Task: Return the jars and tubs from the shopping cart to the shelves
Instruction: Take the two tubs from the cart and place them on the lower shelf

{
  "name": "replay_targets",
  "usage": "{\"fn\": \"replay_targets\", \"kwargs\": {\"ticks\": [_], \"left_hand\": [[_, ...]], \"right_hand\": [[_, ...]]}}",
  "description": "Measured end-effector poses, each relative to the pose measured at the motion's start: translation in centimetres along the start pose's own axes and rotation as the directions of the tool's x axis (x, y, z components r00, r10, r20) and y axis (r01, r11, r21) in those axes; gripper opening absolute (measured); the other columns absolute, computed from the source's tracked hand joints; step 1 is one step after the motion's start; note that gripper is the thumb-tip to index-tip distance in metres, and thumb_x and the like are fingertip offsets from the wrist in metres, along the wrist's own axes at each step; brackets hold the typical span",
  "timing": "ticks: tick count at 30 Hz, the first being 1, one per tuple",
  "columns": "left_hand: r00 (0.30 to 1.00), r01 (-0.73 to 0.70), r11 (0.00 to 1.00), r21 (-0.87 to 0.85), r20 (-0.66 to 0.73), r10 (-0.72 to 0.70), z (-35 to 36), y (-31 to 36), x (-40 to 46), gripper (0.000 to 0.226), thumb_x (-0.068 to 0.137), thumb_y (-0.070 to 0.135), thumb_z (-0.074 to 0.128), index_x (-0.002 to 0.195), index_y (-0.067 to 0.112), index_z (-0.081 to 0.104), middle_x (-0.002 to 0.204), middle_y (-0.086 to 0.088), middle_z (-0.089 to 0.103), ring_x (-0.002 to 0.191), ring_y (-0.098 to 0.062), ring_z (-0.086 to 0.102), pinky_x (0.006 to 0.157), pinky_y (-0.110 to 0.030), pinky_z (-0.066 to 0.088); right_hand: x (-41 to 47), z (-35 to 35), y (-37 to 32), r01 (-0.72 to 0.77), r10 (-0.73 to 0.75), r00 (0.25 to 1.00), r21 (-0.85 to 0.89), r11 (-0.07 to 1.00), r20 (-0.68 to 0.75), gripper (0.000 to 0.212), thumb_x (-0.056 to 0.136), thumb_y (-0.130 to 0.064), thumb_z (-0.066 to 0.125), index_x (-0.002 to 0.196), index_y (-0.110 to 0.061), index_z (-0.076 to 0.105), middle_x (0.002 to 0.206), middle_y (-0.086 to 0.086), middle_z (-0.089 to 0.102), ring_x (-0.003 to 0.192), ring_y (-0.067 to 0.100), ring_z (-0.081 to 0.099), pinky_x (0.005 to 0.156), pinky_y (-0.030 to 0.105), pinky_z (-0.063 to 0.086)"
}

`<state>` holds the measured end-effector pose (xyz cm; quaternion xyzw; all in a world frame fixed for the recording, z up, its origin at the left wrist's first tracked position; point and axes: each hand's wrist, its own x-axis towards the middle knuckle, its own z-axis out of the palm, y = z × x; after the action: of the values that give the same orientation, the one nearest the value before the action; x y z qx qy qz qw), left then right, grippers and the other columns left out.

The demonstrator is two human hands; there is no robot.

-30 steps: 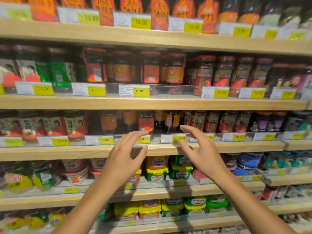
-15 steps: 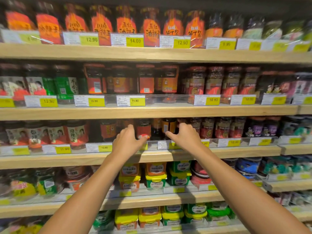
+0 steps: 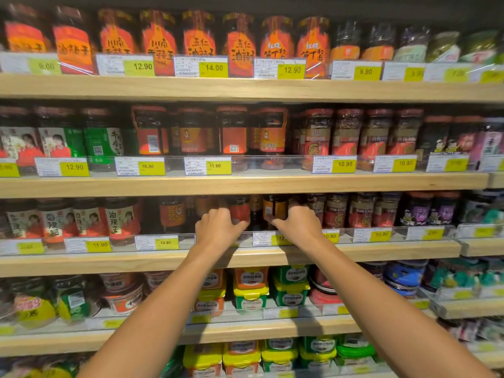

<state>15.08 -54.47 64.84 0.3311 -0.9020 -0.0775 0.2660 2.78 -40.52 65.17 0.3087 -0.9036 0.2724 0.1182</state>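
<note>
My left hand point(image 3: 218, 227) reaches over the clear front rail of the third shelf point(image 3: 109, 261). Its fingers curl around the left side of a red-labelled jar point(image 3: 240, 211), with the thumb under the jar's front. My right hand point(image 3: 298, 225) is just to the right on the same shelf. It wraps the right side of a dark jar with an orange label point(image 3: 275, 210), thumb pointing left along its base. Both jars stand upright among the shelf's other jars, with a dark bottle point(image 3: 256, 214) between them. The shopping cart is out of view.
Wooden shelves hold rows of sauce jars behind clear rails with yellow price tags point(image 3: 166, 243). Jars stand close on both sides of my hands. Below, a shelf carries stacked plastic tubs point(image 3: 251, 291) with yellow and green lids. The shelf above point(image 3: 245, 184) overhangs my hands.
Both hands went from open and spread in front of the shelf edge to reaching over the rail and closing on two neighbouring jars. The view has moved closer to the shelves.
</note>
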Motion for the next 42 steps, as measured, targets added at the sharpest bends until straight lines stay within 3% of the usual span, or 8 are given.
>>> {"fn": "replay_targets", "kwargs": {"ticks": [3, 5, 7, 10, 19, 29, 39, 42], "left_hand": [[0.998, -0.062, 0.996, 0.059, -0.022, 0.064, -0.6, -0.7, -1.8, 0.065, 0.087, 0.072, 0.049, 0.113, 0.013, 0.055, 0.114, -0.007, 0.066, 0.105, -0.03, 0.064, 0.076, -0.038, 0.049], [0.985, -0.148, 0.987, 0.055, -0.078, 0.152, -1.1, -2.4, -3.8, 0.075, 0.089, 0.072, 0.045, 0.138, 0.015, 0.042, 0.135, -0.004, 0.058, 0.121, -0.024, 0.058, 0.085, -0.039, 0.052], [0.96, -0.246, 0.969, 0.015, -0.137, 0.245, -1.5, -4.4, -5.6, 0.078, 0.091, 0.069, 0.044, 0.152, 0.023, 0.028, 0.149, 0.004, 0.047, 0.134, -0.017, 0.047, 0.097, -0.036, 0.049], [0.933, -0.295, 0.955, 0.044, -0.203, 0.298, -1.9, -7.5, -6.8, 0.073, 0.093, 0.067, 0.042, 0.153, 0.027, 0.032, 0.149, 0.007, 0.048, 0.136, -0.013, 0.045, 0.102, -0.034, 0.046], [0.947, -0.216, 0.945, 0.246, -0.182, 0.264, -3.0, -13.6, -6.5, 0.065, 0.091, 0.061, 0.035, 0.138, 0.021, 0.056, 0.144, -0.003, 0.052, 0.132, -0.024, 0.049, 0.103, -0.043, 0.047], [0.981, -0.165, 0.954, 0.252, -0.055, 0.184, -4.1, -14.9, -5.2, 0.06, 0.098, 0.066, 0.03, 0.152, 0.041, 0.032, 0.159, -0.013, 0.03, 0.146, -0.028, 0.03, 0.114, -0.04, 0.032], [0.98, -0.182, 0.964, 0.196, 0.122, 0.16, -4.0, -14.4, -2.1, 0.058, 0.099, 0.062, 0.029, 0.151, 0.037, 0.032, 0.135, -0.021, 0.046, 0.128, -0.036, 0.045, 0.096, -0.043, 0.045], [0.973, -0.195, 0.965, 0.174, 0.159, 0.168, -4.3, -15.0, -1.3, 0.051, 0.102, 0.051, 0.03, 0.151, 0.036, 0.032, 0.127, -0.022, 0.049, 0.122, -0.039, 0.049, 0.094, -0.042, 0.044]], "right_hand": [[-2.2, -0.9, 0.2, 0.073, -0.073, 0.997, -0.029, 0.997, -0.008, 0.066, 0.084, -0.075, 0.055, 0.093, -0.01, 0.061, 0.089, 0.007, 0.067, 0.09, 0.031, 0.067, 0.073, 0.041, 0.056], [-4.2, -1.6, 0.6, 0.153, -0.155, 0.988, -0.062, 0.986, -0.027, 0.081, 0.087, -0.075, 0.05, 0.133, -0.009, 0.051, 0.126, 0.007, 0.063, 0.117, 0.028, 0.06, 0.091, 0.041, 0.054], [-6.4, -2.1, 0.8, 0.278, -0.278, 0.959, -0.01, 0.961, -0.048, 0.084, 0.091, -0.071, 0.049, 0.154, -0.02, 0.029, 0.153, -0.003, 0.044, 0.138, 0.018, 0.044, 0.107, 0.036, 0.044], [-8.2, -1.8, 0.2, 0.423, -0.421, 0.905, 0.025, 0.906, -0.055, 0.077, 0.093, -0.066, 0.048, 0.156, -0.029, 0.024, 0.157, -0.011, 0.035, 0.143, 0.009, 0.035, 0.111, 0.032, 0.039], [-7.6, 3.8, -5.5, 0.643, -0.647, 0.76, -0.068, 0.763, -0.068, 0.063, 0.097, -0.057, 0.048, 0.15, -0.024, 0.042, 0.153, -0.003, 0.043, 0.142, 0.016, 0.039, 0.113, 0.037, 0.04], [-5.0, 6.1, -11.2, 0.534, -0.521, 0.84, -0.062, 0.843, 0.15, 0.061, 0.1, -0.059, 0.041, 0.154, -0.032, 0.03, 0.151, 0.01, 0.038, 0.139, 0.03, 0.038, 0.104, 0.043, 0.042], [-2.1, 7.3, -13.5, 0.371, -0.361, 0.886, 0.02, 0.928, 0.292, 0.069, 0.097, -0.066, 0.039, 0.154, -0.027, 0.036, 0.136, 0.02, 0.057, 0.129, 0.038, 0.05, 0.096, 0.044, 0.047], [-1.3, 6.6, -14.2, 0.266, -0.277, 0.889, 0.082, 0.961, 0.363, 0.068, 0.1, -0.063, 0.036, 0.141, -0.011, 0.054, 0.132, 0.018, 0.062, 0.123, 0.035, 0.056, 0.087, 0.037, 0.044]]}}
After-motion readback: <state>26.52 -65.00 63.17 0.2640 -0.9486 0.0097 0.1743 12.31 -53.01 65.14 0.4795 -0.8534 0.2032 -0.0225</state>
